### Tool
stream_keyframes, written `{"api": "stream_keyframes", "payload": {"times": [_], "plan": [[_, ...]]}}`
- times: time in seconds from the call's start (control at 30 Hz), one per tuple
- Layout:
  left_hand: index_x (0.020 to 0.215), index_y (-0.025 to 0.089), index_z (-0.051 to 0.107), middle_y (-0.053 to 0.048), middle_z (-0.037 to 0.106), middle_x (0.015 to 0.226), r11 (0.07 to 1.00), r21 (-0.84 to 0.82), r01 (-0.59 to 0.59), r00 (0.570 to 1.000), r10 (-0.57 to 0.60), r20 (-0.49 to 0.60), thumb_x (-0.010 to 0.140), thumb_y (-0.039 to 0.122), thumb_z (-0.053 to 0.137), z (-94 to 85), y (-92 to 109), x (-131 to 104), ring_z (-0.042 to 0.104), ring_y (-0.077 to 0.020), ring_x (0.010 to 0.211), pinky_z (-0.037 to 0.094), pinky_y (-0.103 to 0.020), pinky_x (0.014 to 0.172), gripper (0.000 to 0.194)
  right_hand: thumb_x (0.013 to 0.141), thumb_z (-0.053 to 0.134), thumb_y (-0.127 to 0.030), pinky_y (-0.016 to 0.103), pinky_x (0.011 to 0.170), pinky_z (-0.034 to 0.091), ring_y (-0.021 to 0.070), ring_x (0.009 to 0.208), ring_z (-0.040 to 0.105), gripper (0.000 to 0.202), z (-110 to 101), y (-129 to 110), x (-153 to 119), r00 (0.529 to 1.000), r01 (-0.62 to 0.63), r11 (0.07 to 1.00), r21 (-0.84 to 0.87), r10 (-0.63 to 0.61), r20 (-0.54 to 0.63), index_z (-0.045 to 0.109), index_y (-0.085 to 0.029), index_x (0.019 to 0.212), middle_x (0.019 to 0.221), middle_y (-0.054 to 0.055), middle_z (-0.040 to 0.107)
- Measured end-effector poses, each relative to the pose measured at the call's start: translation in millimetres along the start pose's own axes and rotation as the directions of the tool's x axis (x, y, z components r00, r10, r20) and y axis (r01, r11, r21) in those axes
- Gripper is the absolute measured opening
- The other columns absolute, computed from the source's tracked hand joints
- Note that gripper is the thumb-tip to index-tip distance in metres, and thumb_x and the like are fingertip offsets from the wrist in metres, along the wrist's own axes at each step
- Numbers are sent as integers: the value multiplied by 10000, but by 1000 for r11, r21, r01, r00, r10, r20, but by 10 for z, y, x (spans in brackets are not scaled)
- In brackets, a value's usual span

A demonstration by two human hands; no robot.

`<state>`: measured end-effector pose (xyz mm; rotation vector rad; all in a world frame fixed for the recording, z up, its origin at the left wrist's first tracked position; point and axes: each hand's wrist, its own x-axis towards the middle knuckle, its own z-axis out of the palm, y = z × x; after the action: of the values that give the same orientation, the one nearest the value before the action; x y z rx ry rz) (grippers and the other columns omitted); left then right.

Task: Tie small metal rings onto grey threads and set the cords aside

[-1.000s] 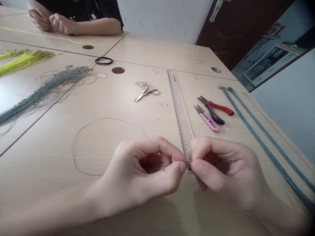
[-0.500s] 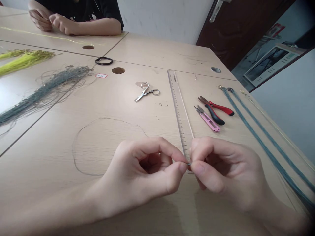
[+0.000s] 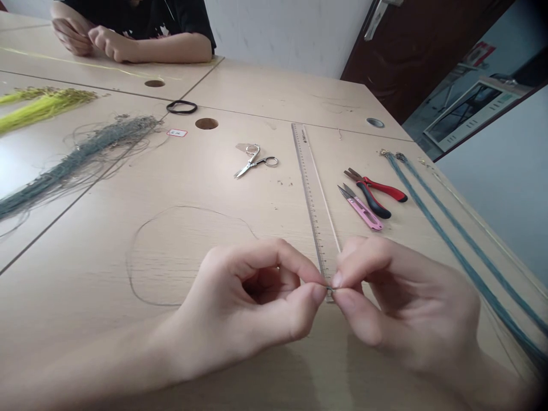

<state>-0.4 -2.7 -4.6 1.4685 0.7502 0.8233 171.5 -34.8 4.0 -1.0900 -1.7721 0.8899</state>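
Head view: left hand (image 3: 233,308) and right hand (image 3: 411,302) together pinch a tiny dark piece (image 3: 329,289) over near end of ruler (image 3: 315,205); looks mid-work. Teal bundles (image 3: 447,240) along right edge of counter (image 3: 98,251) look done; remaining steps unclear.

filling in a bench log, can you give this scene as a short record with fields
left hand: pinching a tiny dark piece, too small to identify
right hand: thumb and index finger at the piece, grip unclear
thread: thin loop beside the left hand, partly hidden by it
left of ruler: silver scissors
right of ruler: pink snips beside red-and-black pliers
left side: blue-grey bundle, yellow-green bundle
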Motion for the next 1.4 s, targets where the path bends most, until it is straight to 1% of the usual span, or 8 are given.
{"api": "stream_keyframes", "payload": {"times": [0.13, 0.23, 0.37, 0.5, 0.73, 1.2, 1.33, 1.4], "plan": [[651, 156, 575, 56, 433, 472, 1000, 12, -9, 1000, 10, -15, 744, 179, 597, 0, 1, 13, 361, -33, 397, 295, -105, 348, 98, 778, 557, -57, 173, 504, 407, 40, 561, 504, 143, -22, -5, 3, 980, 192, 956, -221, -198, -6, 521, -195, 773, 644, -50, 519], [660, 155, 581, 53, 436, 472, 999, 28, -29, 999, 29, -25, 746, 183, 597, -4, 6, 26, 366, -38, 396, 295, -112, 343, 92, 782, 560, -52, 166, 511, 418, 45, 582, 520, 154, -38, -27, 0, 973, 228, 943, -244, -229, 22, 533, -200, 818, 676, -41, 557], [654, 153, 569, 64, 423, 460, 999, 31, -39, 999, 40, -21, 743, 155, 592, -12, 13, 26, 335, -29, 377, 275, -110, 332, 91, 803, 570, -131, 195, 527, 420, 68, 563, 504, 110, -34, -54, 2, 1000, 15, 992, -126, -17, -16, 519, -221, 838, 634, -52, 537], [658, 154, 567, 68, 404, 458, 998, 34, -53, 999, 53, -8, 750, 158, 591, -13, 4, 10, 316, -29, 379, 264, -116, 332, 95, 891, 463, -300, 206, 480, 361, 79, 538, 445, 228, -42, -57, 26, 957, -263, 964, 22, 258, 131, 507, -198, 692, 585, -39, 467], [661, 158, 564, 64, 400, 465, 997, 53, -49, 999, 48, 10, 763, 168, 584, -17, -10, -11, 325, -37, 396, 272, -129, 349, 104, 889, 467, -368, 229, 480, 316, 87, 534, 401, 292, -73, -69, 11, 906, -402, 909, 106, 379, 191, 491, -191, 658, 575, -36, 422], [673, 160, 577, 62, 402, 469, 999, 43, -29, 999, 28, 22, 761, 171, 583, -17, -5, -1, 328, -40, 396, 271, -132, 349, 88, 898, 468, -286, 204, 487, 357, 78, 538, 447, 236, -66, -48, 18, 948, -298, 951, 86, 284, 146, 514, -201, 683, 579, -41, 465], [659, 158, 570, 63, 416, 469, 999, 21, -31, 999, 31, 10, 755, 157, 584, -3, 5, 6, 326, -34, 391, 271, -123, 347, 97, 876, 500, -211, 178, 511, 394, 65, 548, 490, 52, -38, -55, -1, 977, -209, 976, 59, 205, 63, 528, -254, 882, 629, -56, 505], [656, 156, 566, 65, 417, 467, 999, 9, -32, 999, 32, 1, 749, 144, 584, 1, 12, 9, 319, -29, 385, 267, -117, 343, 96, 866, 508, -185, 169, 507, 402, 63, 551, 503, 117, -29, -55, -22, 980, -194, 979, 60, 191, 51, 505, -276, 941, 645, -60, 511]]}}
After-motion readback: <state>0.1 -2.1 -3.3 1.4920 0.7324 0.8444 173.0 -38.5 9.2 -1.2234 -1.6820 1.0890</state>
